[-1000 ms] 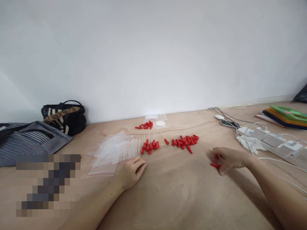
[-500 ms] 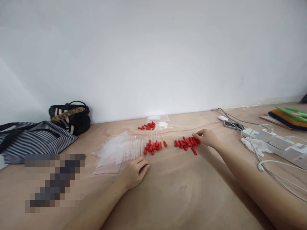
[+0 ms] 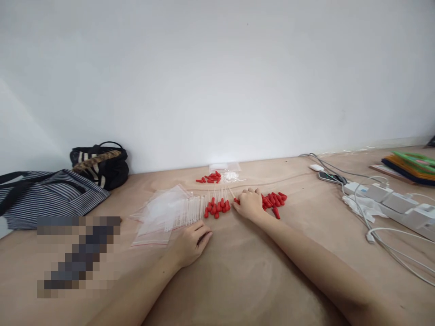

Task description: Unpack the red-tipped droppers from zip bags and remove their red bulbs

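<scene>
My right hand (image 3: 250, 203) lies knuckles up between two groups of red pieces, its fingers curled down and its fingertips hidden. A heap of loose red rubber caps (image 3: 274, 200) lies just to its right. At its left, a single red-tipped piece touches the thumb side, beside a row of clear thin tubes with red caps (image 3: 216, 207). My left hand (image 3: 190, 244) rests on the tan surface, fingers loosely bent, with nothing seen in it. It sits beside a fan of clear zip bags (image 3: 159, 215).
A smaller bunch of red caps (image 3: 210, 178) and clear packets lie by the wall. Black and striped bags (image 3: 50, 194) sit at the left. At the right are a power strip with white chargers (image 3: 394, 201), cables, a phone (image 3: 330, 177) and coloured folders (image 3: 409, 164).
My right hand carried a red cap from the near right to the heap. It then slid left across the heap to its left end. My left hand stayed put.
</scene>
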A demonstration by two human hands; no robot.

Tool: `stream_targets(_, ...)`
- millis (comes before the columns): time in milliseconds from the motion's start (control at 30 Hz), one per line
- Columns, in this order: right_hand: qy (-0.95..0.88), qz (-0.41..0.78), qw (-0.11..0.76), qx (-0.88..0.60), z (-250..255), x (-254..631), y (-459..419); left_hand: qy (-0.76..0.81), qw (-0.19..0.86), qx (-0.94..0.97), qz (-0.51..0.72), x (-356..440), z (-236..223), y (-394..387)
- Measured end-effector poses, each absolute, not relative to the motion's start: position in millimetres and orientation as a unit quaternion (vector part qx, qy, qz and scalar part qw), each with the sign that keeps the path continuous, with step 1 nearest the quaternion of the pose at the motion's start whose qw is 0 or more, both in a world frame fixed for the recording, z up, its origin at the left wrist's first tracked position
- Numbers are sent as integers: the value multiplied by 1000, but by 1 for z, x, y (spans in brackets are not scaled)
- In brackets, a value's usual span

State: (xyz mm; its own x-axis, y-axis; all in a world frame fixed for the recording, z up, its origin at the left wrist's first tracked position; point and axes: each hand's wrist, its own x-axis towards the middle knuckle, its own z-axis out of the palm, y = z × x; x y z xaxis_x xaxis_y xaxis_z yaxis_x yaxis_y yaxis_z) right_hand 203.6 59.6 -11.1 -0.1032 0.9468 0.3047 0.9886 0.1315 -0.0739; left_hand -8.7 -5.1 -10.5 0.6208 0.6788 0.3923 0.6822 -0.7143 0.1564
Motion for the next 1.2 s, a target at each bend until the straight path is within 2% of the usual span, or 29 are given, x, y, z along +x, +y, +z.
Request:
stream_targets(133, -723, -94, 154, -667, -14, 204, 61, -370, 3, -901, -226, -10, -15, -4)
stream_targets(233, -697, -126, 244, -663, -12, 213, 53, -370, 49, -892, -255, -12, -17, -2)
stream_targets(333, -745, -137, 335, -561, -13, 225, 34, -373, 149, -863, -306, -11, -17, -2)
stream_targets(467, -840, -103, 351, -401, -23, 230, 4, -339, 250, -838, -348, 0, -13, -7)
stream_targets(733, -865, -34, 331, -375, -31, 215, -9, -336, 172, -890, -256, 19, -15, -10)
stream_targets(1200, -861, -55, 343, -371, -38, 214, -9, -373, 174, -881, -234, 21, -13, -14)
